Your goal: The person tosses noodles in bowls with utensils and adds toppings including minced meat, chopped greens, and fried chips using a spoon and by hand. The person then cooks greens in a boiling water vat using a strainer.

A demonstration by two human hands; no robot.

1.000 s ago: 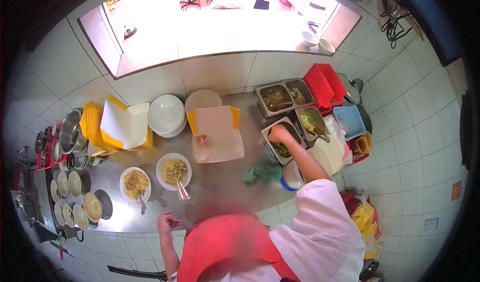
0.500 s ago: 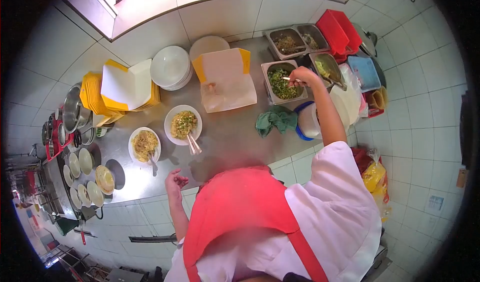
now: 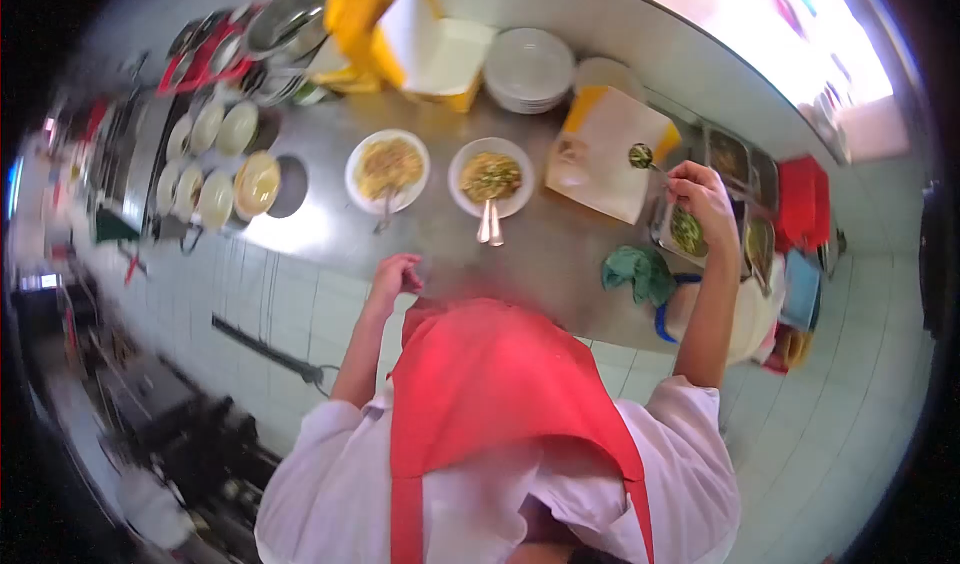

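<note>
My right hand grips a spoon, its bowl heaped with chopped green onions. The spoon is raised over the right side of an open yellow takeaway box lined with paper. Below that hand is a metal pan of chopped greens, partly hidden by the wrist. My left hand hovers at the counter's front edge, empty, fingers loosely curled. Beyond it stand two white bowls of noodles: the left one has a spoon in it; the right one, topped with greens, has two utensil handles sticking out.
Several pale bowls stand at the left end of the steel counter. Stacked yellow boxes and white plates line the back. A green cloth, a red bin and more metal pans are at the right.
My right hand has lifted the spoon out of the greens pan, now loaded, and moved it left toward the open box. The view has turned. My left hand's fingers have curled somewhat.
</note>
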